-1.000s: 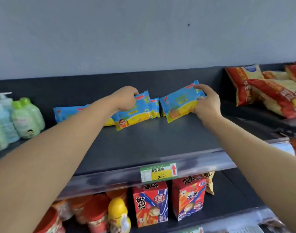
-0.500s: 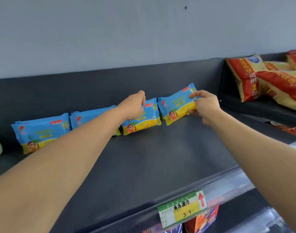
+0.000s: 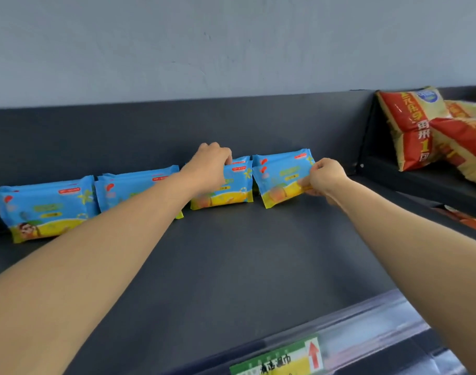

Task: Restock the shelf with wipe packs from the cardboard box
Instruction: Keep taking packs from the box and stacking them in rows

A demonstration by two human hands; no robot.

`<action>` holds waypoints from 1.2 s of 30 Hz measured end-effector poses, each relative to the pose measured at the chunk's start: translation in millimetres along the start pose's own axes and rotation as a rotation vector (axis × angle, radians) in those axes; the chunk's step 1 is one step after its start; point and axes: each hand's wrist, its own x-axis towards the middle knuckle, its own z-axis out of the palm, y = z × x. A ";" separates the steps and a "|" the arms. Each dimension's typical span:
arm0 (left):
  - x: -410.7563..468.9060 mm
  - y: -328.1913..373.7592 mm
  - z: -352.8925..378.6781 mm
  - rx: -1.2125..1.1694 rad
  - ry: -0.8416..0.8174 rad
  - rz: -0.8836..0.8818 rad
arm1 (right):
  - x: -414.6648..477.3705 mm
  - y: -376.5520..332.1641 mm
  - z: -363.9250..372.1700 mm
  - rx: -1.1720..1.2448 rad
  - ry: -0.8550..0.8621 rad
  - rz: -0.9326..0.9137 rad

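Note:
Several blue-and-yellow wipe packs stand in a row against the back of the dark shelf (image 3: 245,266). My left hand (image 3: 211,162) grips the top edge of one pack (image 3: 237,190) near the middle of the row. My right hand (image 3: 326,178) pinches the right end of the rightmost front pack (image 3: 281,185), which leans slightly with another pack behind it. Two more stacks of packs (image 3: 44,209) stand to the left, partly hidden by my left forearm. The cardboard box is out of view.
Red-and-yellow bags (image 3: 410,128) lie on the neighbouring shelf section at the right, behind a dark divider (image 3: 365,147). A green-and-yellow price label (image 3: 280,359) with a red arrow sits on the shelf's front rail. A grey wall rises behind the shelf.
Both hands pushed their packs back toward the rear of the shelf and stood them more upright. The view moved closer and up, so the lower shelf dropped out of sight.

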 end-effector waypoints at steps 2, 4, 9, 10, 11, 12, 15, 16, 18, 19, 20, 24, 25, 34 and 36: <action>0.3 -0.8 -1.4 0.027 0.028 -0.034 | 6.7 0.2 0.9 -0.157 -0.019 0.017; 0.0 -1.1 -1.6 -0.014 0.043 -0.069 | 9.1 0.4 0.6 -0.292 -0.021 0.027; -0.9 2.7 0.2 -0.034 0.087 -0.108 | 7.7 3.8 -2.8 -0.308 0.021 -0.035; -0.8 3.9 0.0 -0.038 0.086 -0.117 | 9.7 5.6 -4.0 -0.292 0.017 -0.042; -0.6 4.9 0.0 -0.040 0.086 -0.127 | 12.8 7.6 -5.1 -0.275 0.009 -0.053; -0.7 6.0 -0.1 -0.038 0.088 -0.137 | 14.8 8.7 -6.2 -0.267 -0.001 -0.070; -0.9 9.2 0.4 -0.030 0.097 -0.152 | 20.7 10.1 -9.2 -0.277 -0.031 -0.102; -1.2 10.4 0.7 -0.029 0.100 -0.156 | 21.4 9.4 -9.7 -0.295 -0.043 -0.115; -2.0 12.6 1.2 -0.017 0.101 -0.162 | 22.4 7.0 -10.0 -0.357 -0.065 -0.152; -2.0 13.3 1.4 -0.012 0.101 -0.165 | 22.8 5.6 -9.8 -0.380 -0.074 -0.166; -2.1 14.0 1.5 -0.010 0.102 -0.169 | 23.1 4.3 -9.4 -0.394 -0.082 -0.174; -3.3 16.3 2.6 -0.006 0.111 -0.191 | 23.7 3.4 -5.2 -0.412 -0.118 -0.163; -3.3 16.5 3.2 0.000 0.116 -0.191 | 23.5 4.0 -4.1 -0.417 -0.126 -0.160; -5.4 15.9 6.7 0.068 0.126 -0.167 | 22.0 2.3 -6.9 -0.431 -0.104 -0.184; -6.1 15.7 7.5 0.077 0.127 -0.160 | 22.2 1.6 -7.1 -0.415 -0.094 -0.174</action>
